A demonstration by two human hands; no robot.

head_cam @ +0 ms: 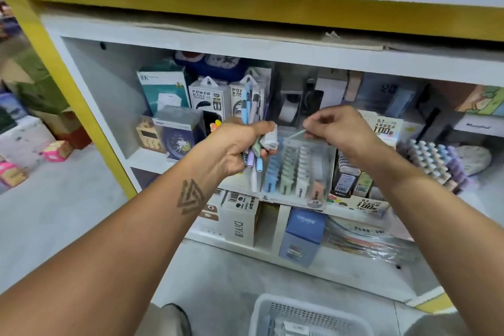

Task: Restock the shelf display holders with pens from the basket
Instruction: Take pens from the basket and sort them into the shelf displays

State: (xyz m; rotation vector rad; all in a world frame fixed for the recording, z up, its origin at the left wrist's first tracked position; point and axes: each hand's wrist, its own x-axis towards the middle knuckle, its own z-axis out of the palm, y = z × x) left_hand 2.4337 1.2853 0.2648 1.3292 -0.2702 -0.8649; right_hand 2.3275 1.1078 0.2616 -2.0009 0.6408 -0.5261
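My left hand [236,146] grips a bundle of pastel pens [253,114], blue, green, purple and white, with tips poking out above and below the fist. My right hand [336,125] pinches a single light-green pen [296,133] over the top back of the clear display holder [326,172]. That holder stands on the shelf and shows rows of blue, green and white pens. The white mesh basket [308,318] sits on the floor at the bottom edge, with a few pens inside.
Power bank boxes [208,95] and other packaged goods fill the shelf behind. A second pen display [433,163] stands to the right. Boxes [304,234] fill the lower shelf. A yellow shelf post [68,84] runs down the left, with cartons on the floor beyond.
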